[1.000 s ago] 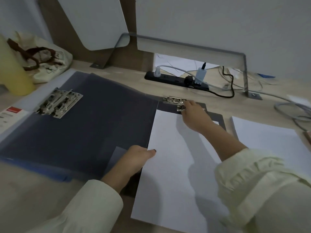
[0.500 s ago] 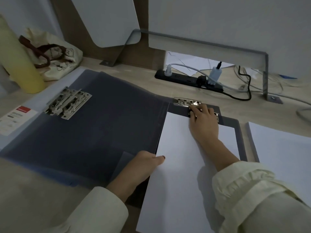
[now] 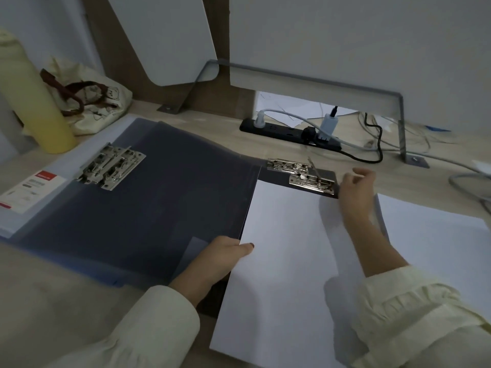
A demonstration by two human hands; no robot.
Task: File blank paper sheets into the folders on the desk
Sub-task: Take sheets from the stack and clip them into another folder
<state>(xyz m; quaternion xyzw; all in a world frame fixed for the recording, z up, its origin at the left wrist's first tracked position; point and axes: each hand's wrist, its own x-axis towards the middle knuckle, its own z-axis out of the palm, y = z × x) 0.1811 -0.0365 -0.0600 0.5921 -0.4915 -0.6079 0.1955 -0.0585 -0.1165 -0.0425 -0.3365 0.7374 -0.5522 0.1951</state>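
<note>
- left hand [image 3: 223,258], near centre: grip pinching the left edge of the sheet [image 3: 287,261], thumb on top, fingers hidden under the paper
- sheet lies flat on the right half of the open folder [image 3: 159,197]; near end hangs off the folder toward the person, far end reaches the clip [image 3: 312,181]
- can't tell if the far edge is actually tucked under the clip plate or only butted against it
- stack of paper [image 3: 435,243] on the table [image 3: 225,128], just right of the folder, so more blank sheets are left to file
- right hand [image 3: 357,187], just right of the clip: grip loosely curled, nothing in it, apart from the lever [image 3: 313,166]
- lever stands up, so the clip looks released, not clamped
- progress guess: one sheet placed and lined up in this folder, clamp-down not done yet
- left to do: confirm the edge is under the clip, press the lever flat, close the cover, repeat with sheets from the stack
- second folder [image 3: 29,189], pale blue with a label, lies partly under the open one on the far left; its own second clip [image 3: 111,168] shows, no paper seen in it, so probably not yet filled
- far left: yellow bottle [image 3: 34,107] and cloth bag [image 3: 90,99], not part of the task
- far centre: power strip [image 3: 289,131] with plugs and cables, well apart from the folders
</note>
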